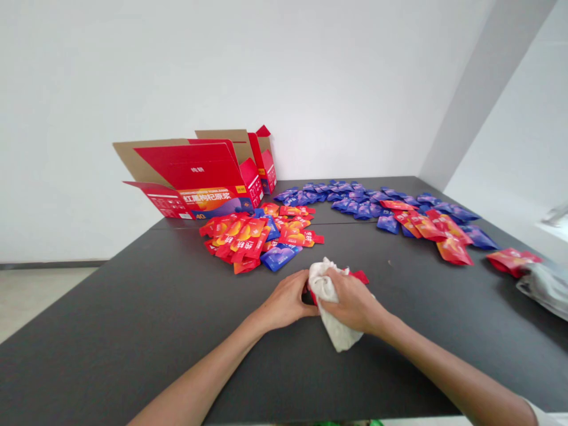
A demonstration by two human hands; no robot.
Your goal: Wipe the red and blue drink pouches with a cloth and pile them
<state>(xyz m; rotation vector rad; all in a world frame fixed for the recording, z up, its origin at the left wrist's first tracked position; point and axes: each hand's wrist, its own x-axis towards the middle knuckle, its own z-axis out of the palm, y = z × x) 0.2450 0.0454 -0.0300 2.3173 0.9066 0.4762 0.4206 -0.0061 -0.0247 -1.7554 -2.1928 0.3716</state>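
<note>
We see a glossy red, flat flexible pouch (360,276) on the near middle of the desk (155,331), mostly covered by a crumpled white cloth (323,284). It lies between our two hands; one red end shows past the far side of our right hand (350,299), and a sliver of red edge shows beside our left hand (288,299). From these two parts, we judge its long axis to run across us, rising slightly away toward the right, with the narrow exposed end pointing right. The middle is hidden, so we cannot tell how flat it lies.

Our right grip bunches the cloth between thumb and fingers, directly over the pouch, and is the nearer hand to the exposed end. Our left grip curls at the opposite end, thumb and fingers arched with a gap between them; the cloth hides whether they press on the pouch.

Beyond our hands, a mixed heap of red-orange and blue pouches (243,238) sits to the far left, before an open red printed cardboard box (199,171). A spread of blue and violet pouches (355,206) lies farther back.
</note>
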